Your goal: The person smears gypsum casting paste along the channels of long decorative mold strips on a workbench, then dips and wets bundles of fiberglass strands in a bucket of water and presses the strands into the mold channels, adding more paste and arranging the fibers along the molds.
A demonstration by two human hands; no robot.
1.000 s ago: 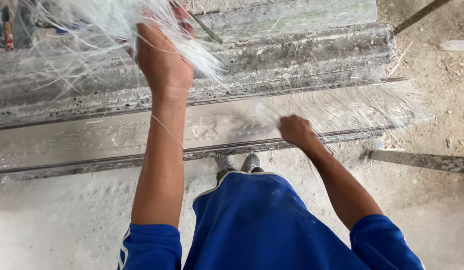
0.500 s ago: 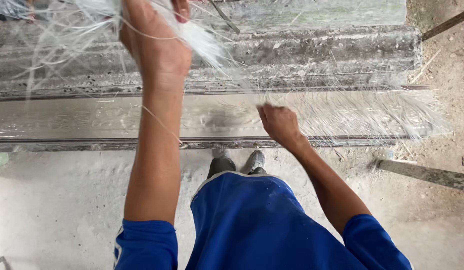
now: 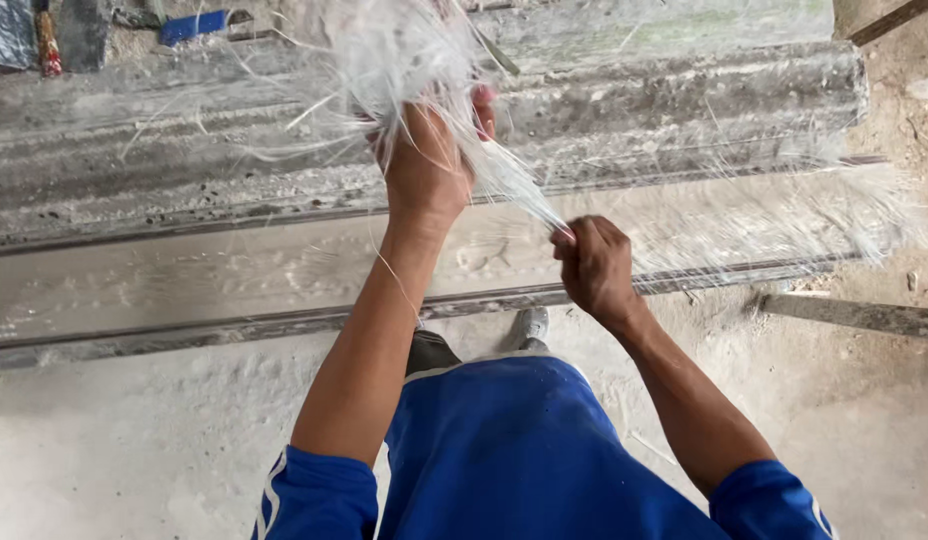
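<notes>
Left hand (image 3: 424,165) is fisted around a bundle of white glass-like fibres (image 3: 399,50), held up over the far part of the long grey mould (image 3: 184,270); loose ends fan out above the fist. Right hand (image 3: 594,265) is pinched shut on a thin strand (image 3: 524,195) running down from that bundle, over the mould's near rail.

Progress, my read: partway. The right end of the mould already carries a thin spread of laid fibres (image 3: 784,215), out to the right edge. The left half of the channel looks bare, pale and dusty. Most of the bundle is not laid out yet, so plenty left to pull and spread.

Tools (image 3: 189,25) lie at the far left corner, untouched.
</notes>
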